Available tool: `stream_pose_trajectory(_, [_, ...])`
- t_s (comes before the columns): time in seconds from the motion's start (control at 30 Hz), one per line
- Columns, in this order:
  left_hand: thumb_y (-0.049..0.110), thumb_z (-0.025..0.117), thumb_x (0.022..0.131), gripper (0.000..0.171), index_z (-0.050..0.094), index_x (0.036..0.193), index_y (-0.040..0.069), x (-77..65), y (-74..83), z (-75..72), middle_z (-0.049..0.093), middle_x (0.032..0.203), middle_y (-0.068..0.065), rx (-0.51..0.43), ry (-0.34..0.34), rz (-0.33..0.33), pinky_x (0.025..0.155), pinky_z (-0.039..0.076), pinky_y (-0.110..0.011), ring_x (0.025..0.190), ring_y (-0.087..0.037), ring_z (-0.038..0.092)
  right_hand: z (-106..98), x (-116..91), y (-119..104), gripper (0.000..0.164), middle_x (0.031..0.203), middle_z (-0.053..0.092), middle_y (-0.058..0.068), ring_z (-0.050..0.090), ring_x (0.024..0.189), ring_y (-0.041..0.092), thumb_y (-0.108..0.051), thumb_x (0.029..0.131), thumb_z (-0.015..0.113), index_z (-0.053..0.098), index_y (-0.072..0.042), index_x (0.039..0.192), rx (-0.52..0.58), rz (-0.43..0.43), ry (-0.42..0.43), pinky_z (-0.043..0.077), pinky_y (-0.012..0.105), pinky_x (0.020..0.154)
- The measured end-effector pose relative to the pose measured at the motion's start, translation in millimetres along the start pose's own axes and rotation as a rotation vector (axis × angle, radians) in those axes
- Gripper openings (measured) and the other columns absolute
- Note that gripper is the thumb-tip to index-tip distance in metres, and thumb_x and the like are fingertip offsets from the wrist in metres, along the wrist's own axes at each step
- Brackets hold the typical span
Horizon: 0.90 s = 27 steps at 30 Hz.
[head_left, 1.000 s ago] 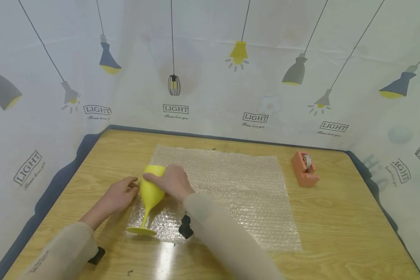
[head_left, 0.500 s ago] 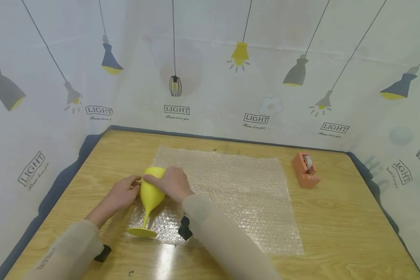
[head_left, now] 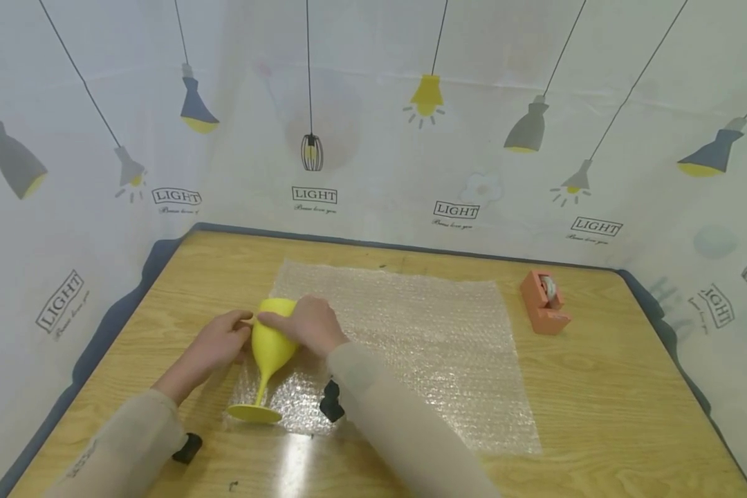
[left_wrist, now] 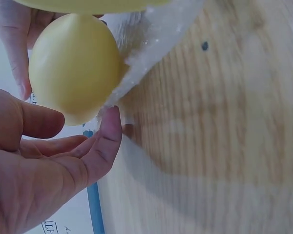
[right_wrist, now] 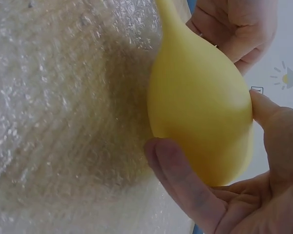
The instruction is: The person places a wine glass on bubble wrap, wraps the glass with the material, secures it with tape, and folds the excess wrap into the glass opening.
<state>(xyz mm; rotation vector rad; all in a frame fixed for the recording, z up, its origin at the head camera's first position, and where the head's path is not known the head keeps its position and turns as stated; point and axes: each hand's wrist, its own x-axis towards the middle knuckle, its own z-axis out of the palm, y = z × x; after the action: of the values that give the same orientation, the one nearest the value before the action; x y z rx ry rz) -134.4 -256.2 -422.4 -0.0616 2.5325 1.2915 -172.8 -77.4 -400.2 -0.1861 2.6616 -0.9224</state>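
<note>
A yellow goblet [head_left: 272,346] lies on its side at the left part of a sheet of clear bubble wrap [head_left: 423,346], its round foot toward the near edge. My right hand [head_left: 311,324] grips the bowl, thumb on one side and fingers on the other, as the right wrist view shows around the bowl [right_wrist: 200,107]. Just left of the bowl is my left hand [head_left: 220,339]. In the left wrist view, this hand [left_wrist: 53,165] has its thumb apart from loosely bent fingers, with one fingertip right at the wrap's edge [left_wrist: 136,68].
An orange tape dispenser [head_left: 543,304] with a roll of tape stands at the right, beyond the wrap. The wooden table [head_left: 610,387] is bordered by a pale curtain [head_left: 373,159] printed with lamps. A black device [head_left: 331,401] is strapped at each wrist.
The left hand has moved slightly right and away, closer to the goblet's bowl. The right hand keeps its hold, and the goblet has barely shifted.
</note>
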Motion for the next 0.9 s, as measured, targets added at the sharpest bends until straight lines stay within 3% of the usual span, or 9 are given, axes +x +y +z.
stream_pose_trajectory(0.27, [0.007, 0.036, 0.108, 0.052, 0.026, 0.154, -0.015, -1.3, 7.6, 0.0, 0.047, 0.143, -0.042, -0.050, -0.031, 0.022, 0.083, 0.064, -0.045, 0.117, -0.049, 0.064, -6, -1, -2, 0.060, 0.081, 0.061, 0.004, 0.056, 0.061, 0.016, -0.066, 0.087, 0.072, 0.065, -0.007, 0.092, 0.003, 0.058, -0.051, 0.051, 0.024, 0.050])
stream_pose_trajectory(0.53, [0.008, 0.042, 0.107, 0.054, 0.028, 0.154, -0.015, -1.9, 10.3, 1.2, 0.048, 0.142, -0.042, -0.051, -0.021, 0.048, 0.083, 0.064, -0.042, 0.117, -0.048, 0.063, -15, -3, 0, 0.054, 0.080, 0.062, 0.004, 0.057, 0.060, 0.016, -0.061, 0.088, 0.074, 0.063, -0.008, 0.088, -0.024, 0.048, -0.070, 0.050, 0.023, 0.051])
stream_pose_trajectory(0.73, [0.013, 0.048, 0.108, 0.057, 0.028, 0.155, -0.012, -3.7, 15.5, 0.1, 0.049, 0.141, -0.040, -0.027, -0.030, 0.066, 0.082, 0.064, -0.042, 0.117, -0.045, 0.063, -21, -3, 1, 0.053, 0.081, 0.062, 0.003, 0.058, 0.062, 0.015, -0.057, 0.088, 0.077, 0.064, -0.006, 0.095, -0.038, 0.066, -0.075, 0.051, 0.023, 0.053])
stream_pose_trajectory(0.9, [0.027, 0.063, 0.104, 0.072, 0.030, 0.155, -0.010, -5.3, 21.1, 1.3, 0.054, 0.139, -0.038, 0.076, -0.018, 0.107, 0.080, 0.064, -0.043, 0.114, -0.046, 0.066, -29, -5, 3, 0.050, 0.079, 0.062, 0.003, 0.063, 0.062, 0.017, -0.053, 0.089, 0.077, 0.064, -0.005, 0.095, -0.064, 0.049, -0.090, 0.052, 0.023, 0.051])
